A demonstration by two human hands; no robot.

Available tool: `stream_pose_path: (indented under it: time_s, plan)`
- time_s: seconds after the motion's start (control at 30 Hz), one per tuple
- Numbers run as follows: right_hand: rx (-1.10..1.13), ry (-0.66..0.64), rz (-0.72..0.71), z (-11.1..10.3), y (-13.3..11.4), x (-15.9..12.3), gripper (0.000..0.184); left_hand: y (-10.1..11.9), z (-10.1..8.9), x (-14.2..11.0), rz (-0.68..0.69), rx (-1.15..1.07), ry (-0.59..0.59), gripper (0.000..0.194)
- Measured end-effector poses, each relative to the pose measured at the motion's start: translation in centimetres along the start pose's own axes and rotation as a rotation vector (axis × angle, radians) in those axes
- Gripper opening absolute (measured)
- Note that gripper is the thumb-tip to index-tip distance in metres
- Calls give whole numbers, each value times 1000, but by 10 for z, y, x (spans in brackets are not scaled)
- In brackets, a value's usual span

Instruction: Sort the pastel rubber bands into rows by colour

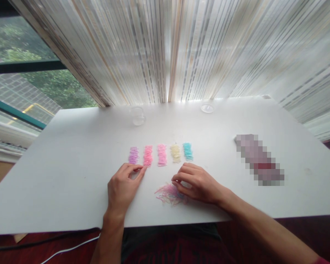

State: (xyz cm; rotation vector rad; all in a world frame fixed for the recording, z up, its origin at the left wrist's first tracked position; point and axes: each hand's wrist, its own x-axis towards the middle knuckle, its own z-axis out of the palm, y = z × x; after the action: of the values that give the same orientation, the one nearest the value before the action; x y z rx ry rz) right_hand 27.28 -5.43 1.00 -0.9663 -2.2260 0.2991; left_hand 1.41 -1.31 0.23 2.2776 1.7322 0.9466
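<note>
Pile of thin mixed-colour sticks lies near the counter's front edge. Beyond it, five stacks side by side: purple stack, bright pink stack, light pink stack, pale yellow stack, turquoise stack. Hands: left hand at the bright pink stack's near end, thumb and forefinger nearly closed; right hand over the pile, fingers curled, narrowly parted. Cannot tell whether either grips a stick.

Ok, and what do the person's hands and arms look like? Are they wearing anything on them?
The left hand and right hand are bare, with no gloves, rings or bracelets that I can see. The forearms are bare too. A bit of dark red sleeve peeks in by the right arm; no left sleeve shows.
</note>
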Motion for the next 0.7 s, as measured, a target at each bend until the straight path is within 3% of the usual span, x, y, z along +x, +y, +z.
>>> stream_pose_path:
  time_s: [0.27,0.5,0.7]
  plan:
    - [-17,12,12,0,2,-1,12,6,-5,-3,53,-74,0,14]
    - [-20,35,23,0,4,-1,11,20,-19,-18,279,-246,-333,16]
    - [-16,16,27,1,3,-1,11,24,-20,-26,288,-228,-420,11]
